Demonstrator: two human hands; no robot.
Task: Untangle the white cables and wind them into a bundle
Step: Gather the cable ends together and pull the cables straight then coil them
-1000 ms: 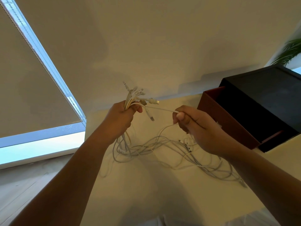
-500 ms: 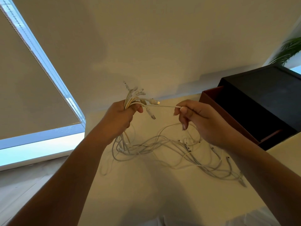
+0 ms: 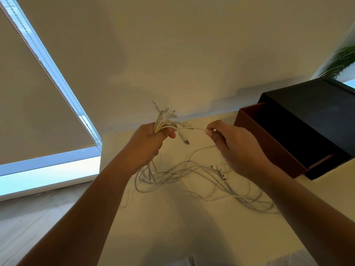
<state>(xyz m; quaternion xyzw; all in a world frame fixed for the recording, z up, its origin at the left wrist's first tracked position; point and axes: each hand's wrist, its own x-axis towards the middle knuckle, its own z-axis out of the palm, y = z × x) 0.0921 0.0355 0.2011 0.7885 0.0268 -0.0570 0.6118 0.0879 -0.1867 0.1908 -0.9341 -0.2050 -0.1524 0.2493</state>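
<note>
Now: L hand (image 3: 148, 143) clenched round a bunch of white cables (image 3: 159, 125), plug ends (image 3: 166, 113) fanning up above the fist. R hand (image 3: 236, 144) pinches 1 strand (image 3: 194, 128) w/ thumb + fingertips; strand runs taut between both hands. Remaining lengths lie in loose tangled loops on pale table (image 3: 192, 231), below hands. Dark open box (image 3: 288, 135) near, R side.
</note>
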